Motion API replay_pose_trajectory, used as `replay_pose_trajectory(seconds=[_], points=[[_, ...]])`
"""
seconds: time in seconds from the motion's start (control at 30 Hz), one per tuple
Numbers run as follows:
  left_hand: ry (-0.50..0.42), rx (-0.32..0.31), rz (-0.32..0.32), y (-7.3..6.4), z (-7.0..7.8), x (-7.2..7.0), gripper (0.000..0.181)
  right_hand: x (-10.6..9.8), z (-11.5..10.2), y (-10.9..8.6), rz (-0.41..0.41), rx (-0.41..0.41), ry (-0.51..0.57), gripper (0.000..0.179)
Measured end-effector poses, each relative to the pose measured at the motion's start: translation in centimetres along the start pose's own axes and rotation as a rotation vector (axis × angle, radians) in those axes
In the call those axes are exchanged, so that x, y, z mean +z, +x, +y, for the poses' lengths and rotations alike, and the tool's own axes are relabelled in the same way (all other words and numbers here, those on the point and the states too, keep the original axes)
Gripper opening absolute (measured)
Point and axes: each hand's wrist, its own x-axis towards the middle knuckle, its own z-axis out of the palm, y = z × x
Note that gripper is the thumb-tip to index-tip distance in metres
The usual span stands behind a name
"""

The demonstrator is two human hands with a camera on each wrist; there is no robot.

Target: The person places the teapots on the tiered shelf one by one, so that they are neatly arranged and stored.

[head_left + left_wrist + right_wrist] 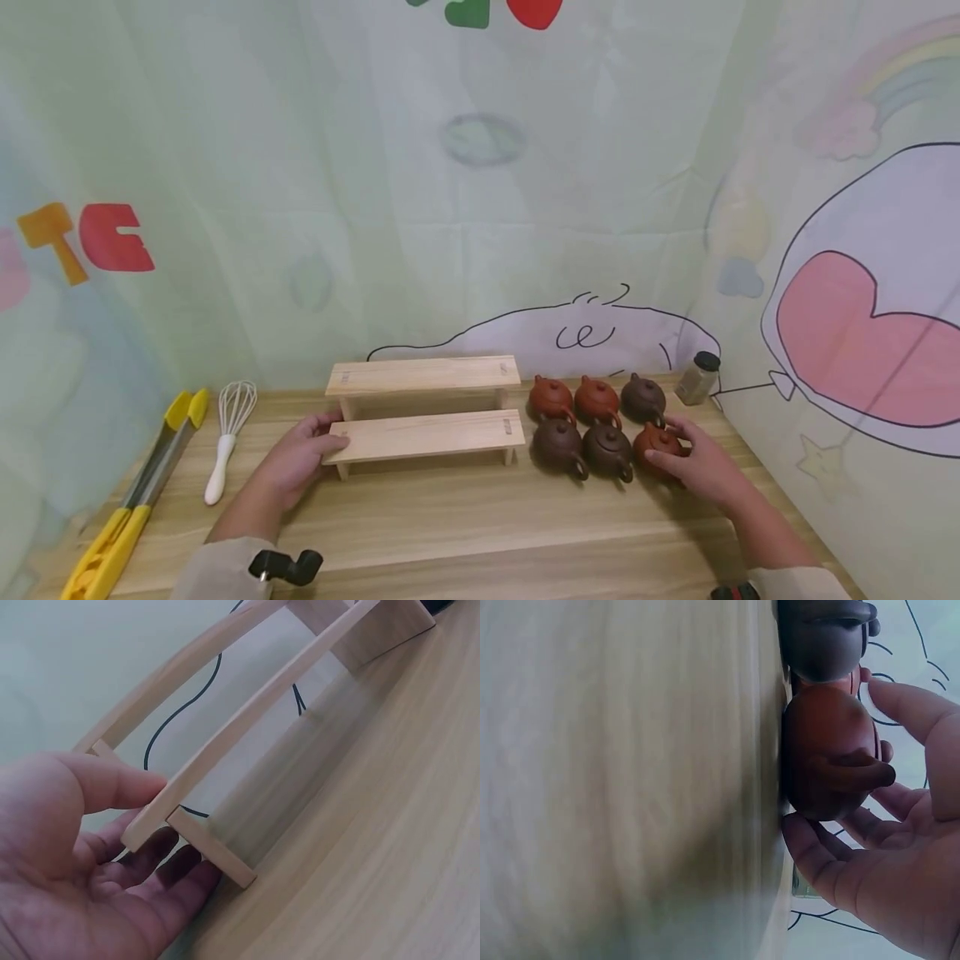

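Observation:
A two-step wooden display stand [431, 437] sits mid-table, its lower front board and higher back board running side to side. At the lower board's left end, my left hand [300, 454] grips the corner; in the left wrist view the thumb lies on top of the stand [251, 720] and the other fingers curl beneath, by the leg. To the right stand small clay teapots in two rows. My right hand [701, 467] holds the reddish-brown teapot [652, 442] at the front right, with thumb and fingers on opposite sides of its body, as the right wrist view shows on the teapot [829, 727].
Two dark teapots [558, 446] fill out the front row; two red teapots [551, 400] and a dark teapot [642, 400] stand behind. A black-capped jar [697, 379] is at the back right corner. Left lie a whisk [225, 450] and yellow-grey tongs [135, 500]. Printed cloth walls surround the table.

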Motion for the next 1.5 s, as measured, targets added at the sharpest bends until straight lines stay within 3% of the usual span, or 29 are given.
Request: replay_pose_trajectory(seconds=[0.5, 0.7, 1.03, 1.5], points=[[-0.020, -0.003, -0.019, -0.7, -0.3, -0.1, 0.072, -0.1, 0.1, 0.1, -0.006, 0.004, -0.087, 0.083], [-0.017, 0.000, -0.022, -0.6, -0.2, -0.2, 0.072, -0.6, -0.8, 0.2, 0.037, -0.023, -0.076, 0.087], [-0.024, 0.015, -0.036, -0.1, 0.0, -0.2, 0.074, -0.9, -6.8, -0.4, 0.089, -0.102, -0.040, 0.088], [-0.046, 0.013, -0.029, -0.4, -0.4, -0.4, 0.072, 6.3, -16.2, -0.5, 0.019, -0.299, 0.038, 0.076]])
